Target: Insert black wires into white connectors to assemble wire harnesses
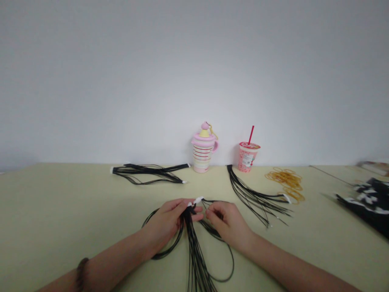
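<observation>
In the middle foreground, my left hand (173,219) grips a black wire harness (196,247) near its white connectors (198,200). The harness wires loop on both sides of the hand and hang down toward the near edge of the view. Just right of the connectors, my right hand (226,222) is closed in a pinch on a thin black wire that arcs from the harness. Its fingertips partly hide where the wire is held. A dark band (81,273) circles my left wrist.
A black wire bundle (152,172) lies at the back left, another bundle (255,192) right of centre. Against the wall stand a pink striped cup (202,152) and a pink drink cup with a straw (247,156). Yellow rubber bands (285,178) and more black harnesses (367,211) are at right.
</observation>
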Available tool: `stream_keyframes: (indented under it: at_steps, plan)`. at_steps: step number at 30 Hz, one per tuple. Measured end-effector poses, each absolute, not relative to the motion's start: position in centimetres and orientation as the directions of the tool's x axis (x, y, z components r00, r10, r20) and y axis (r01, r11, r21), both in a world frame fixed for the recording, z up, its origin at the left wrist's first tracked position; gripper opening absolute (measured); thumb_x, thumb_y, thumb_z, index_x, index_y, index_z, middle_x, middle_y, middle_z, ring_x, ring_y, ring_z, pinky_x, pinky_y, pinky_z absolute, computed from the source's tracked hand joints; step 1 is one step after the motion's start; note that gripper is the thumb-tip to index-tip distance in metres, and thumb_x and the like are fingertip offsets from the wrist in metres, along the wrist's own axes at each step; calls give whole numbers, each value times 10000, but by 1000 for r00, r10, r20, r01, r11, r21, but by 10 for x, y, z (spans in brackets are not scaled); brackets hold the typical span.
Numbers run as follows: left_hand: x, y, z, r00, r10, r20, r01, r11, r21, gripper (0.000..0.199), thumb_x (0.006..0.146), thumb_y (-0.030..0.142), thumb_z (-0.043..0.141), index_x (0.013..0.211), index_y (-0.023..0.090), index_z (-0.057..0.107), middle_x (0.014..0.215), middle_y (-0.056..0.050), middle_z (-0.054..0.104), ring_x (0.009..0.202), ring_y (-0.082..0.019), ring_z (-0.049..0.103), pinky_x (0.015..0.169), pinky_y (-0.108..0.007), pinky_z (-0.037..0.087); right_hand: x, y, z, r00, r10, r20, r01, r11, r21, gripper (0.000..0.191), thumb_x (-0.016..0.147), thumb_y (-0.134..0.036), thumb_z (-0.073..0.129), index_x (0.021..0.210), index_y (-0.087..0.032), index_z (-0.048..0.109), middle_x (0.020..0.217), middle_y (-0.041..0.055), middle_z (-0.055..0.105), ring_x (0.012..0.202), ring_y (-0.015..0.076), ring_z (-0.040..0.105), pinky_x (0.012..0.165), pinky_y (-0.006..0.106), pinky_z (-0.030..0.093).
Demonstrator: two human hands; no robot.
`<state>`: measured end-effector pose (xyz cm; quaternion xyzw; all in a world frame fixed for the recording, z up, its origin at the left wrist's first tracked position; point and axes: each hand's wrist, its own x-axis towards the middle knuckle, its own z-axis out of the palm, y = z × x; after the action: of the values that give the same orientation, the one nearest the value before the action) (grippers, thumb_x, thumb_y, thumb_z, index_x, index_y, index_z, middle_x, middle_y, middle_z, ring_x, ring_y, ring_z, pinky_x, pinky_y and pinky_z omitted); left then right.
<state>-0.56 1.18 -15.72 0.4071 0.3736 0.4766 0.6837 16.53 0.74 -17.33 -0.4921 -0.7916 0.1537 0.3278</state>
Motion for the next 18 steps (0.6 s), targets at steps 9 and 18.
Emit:
stream_keyframes:
  at_steps: [9, 18]
  plan:
    - [-10, 14, -172, 380, 920, -90, -243, 193, 951, 293, 755, 335, 555, 931, 119, 645, 863, -97, 689, 837, -234, 639, 841, -375, 450, 163, -8, -165, -338, 811, 477, 785, 523, -333, 157, 790, -219, 458, 721, -178, 593, 844, 48, 539, 628, 111, 527, 560, 221, 358]
    - [-10, 12, -166, 397, 914, -88, -214, 185, 959, 249, 769, 324, 546, 838, 115, 664, 827, -73, 690, 787, -202, 641, 809, -343, 467, 159, 3, -172, -307, 823, 478, 527, 566, -634, 180, 753, -80, 460, 601, -151, 526, 896, 24, 586, 719, 86, 558, 614, 179, 403]
